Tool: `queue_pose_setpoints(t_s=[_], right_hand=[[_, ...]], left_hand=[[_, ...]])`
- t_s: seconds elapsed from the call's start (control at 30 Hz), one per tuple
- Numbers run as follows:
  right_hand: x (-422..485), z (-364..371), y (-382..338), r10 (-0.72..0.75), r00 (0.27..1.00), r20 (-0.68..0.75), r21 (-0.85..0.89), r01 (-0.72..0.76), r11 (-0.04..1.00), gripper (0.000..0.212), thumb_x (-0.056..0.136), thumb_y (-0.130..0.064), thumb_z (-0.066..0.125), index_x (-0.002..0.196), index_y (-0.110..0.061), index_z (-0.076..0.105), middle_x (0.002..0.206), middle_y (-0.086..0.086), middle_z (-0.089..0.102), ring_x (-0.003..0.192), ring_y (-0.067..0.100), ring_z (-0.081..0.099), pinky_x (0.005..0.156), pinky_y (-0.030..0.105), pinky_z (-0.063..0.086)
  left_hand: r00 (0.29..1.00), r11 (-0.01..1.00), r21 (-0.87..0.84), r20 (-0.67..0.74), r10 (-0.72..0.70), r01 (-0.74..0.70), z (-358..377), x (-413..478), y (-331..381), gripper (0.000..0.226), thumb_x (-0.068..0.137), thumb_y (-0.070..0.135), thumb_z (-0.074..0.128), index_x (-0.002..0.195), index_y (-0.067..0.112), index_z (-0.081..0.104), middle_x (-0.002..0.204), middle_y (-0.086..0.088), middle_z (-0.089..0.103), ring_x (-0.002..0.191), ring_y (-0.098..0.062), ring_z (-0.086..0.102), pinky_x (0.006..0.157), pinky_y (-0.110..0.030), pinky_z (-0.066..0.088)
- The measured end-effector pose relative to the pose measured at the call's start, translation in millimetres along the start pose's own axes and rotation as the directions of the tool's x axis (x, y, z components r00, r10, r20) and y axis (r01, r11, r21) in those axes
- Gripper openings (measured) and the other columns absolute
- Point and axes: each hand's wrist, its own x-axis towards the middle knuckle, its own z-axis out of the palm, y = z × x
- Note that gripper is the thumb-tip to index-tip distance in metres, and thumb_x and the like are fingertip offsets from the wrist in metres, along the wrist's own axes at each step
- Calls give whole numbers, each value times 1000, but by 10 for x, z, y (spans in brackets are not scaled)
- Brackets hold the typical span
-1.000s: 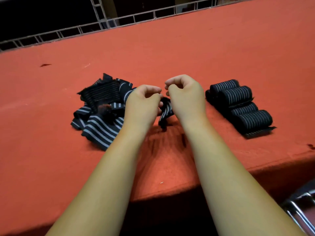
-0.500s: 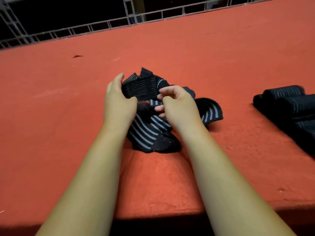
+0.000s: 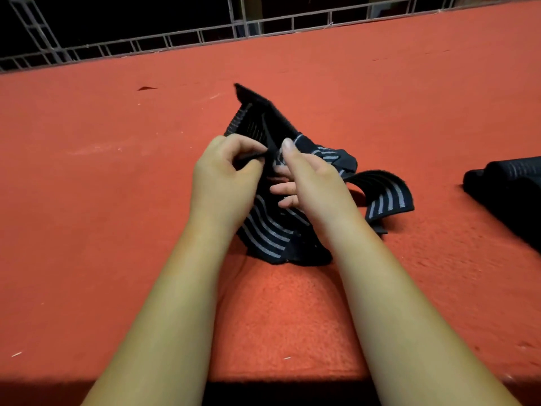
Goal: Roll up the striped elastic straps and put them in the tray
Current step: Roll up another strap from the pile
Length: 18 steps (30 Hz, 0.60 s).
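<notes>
A heap of black elastic straps with grey stripes (image 3: 272, 238) lies on the red cloth in the middle. My left hand (image 3: 222, 183) pinches the edge of one strap, and its dark end (image 3: 257, 118) stands up behind my fingers. My right hand (image 3: 310, 183) holds the same strap from the right, thumb raised against it. Another strap (image 3: 386, 197) curls out to the right of the heap. Rolled straps (image 3: 509, 183) lie at the right edge, partly cut off by the frame. No tray is in view.
The red cloth table (image 3: 117, 200) stretches wide to both sides and ends at a front edge (image 3: 287, 376) near my forearms. A metal railing (image 3: 205, 33) runs along the far side with darkness behind it.
Both hands left the strap loop, which now lies right of the heap, and moved left onto the heap. They have lifted one strap's end upright. The view has shifted left, pushing the rolled straps to the edge.
</notes>
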Motion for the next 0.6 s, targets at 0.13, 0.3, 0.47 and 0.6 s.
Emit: queue_pose_setpoints(t_s=[0.13,0.3,0.47,0.6], right_hand=[[-20,-15,-8,10,997,70,109,-18,994,61,98,-71,60,126,-17,73,109,-2,82,88,14,80,74,35,60],[-16,-98,13,58,997,60,276,-72,958,37,111,-40,56,115,-7,74,104,11,81,97,25,80,78,42,65],[-13,-75,74,34,999,2,168,-34,985,30,114,-23,47,116,-1,67,108,15,81,98,29,80,82,52,68],[-28,-106,99,-21,994,-103,127,34,991,29,113,-26,47,110,-9,71,107,10,81,101,27,80,83,53,68]], left_hand=[[983,991,-49,132,128,-123,35,-199,173,33,85,-2,70,95,28,81,96,11,66,93,-3,66,84,-16,47],[952,921,-374,306,15,105,91,-310,166,40,86,-17,61,104,19,63,107,1,66,101,-15,72,91,-30,56],[963,923,-288,160,-218,256,162,-308,-86,37,84,-7,60,105,23,54,103,3,68,91,-10,73,84,-35,60],[924,959,69,257,-283,275,170,-310,-206,51,86,7,66,130,27,53,135,8,50,114,-8,63,98,-29,53]])
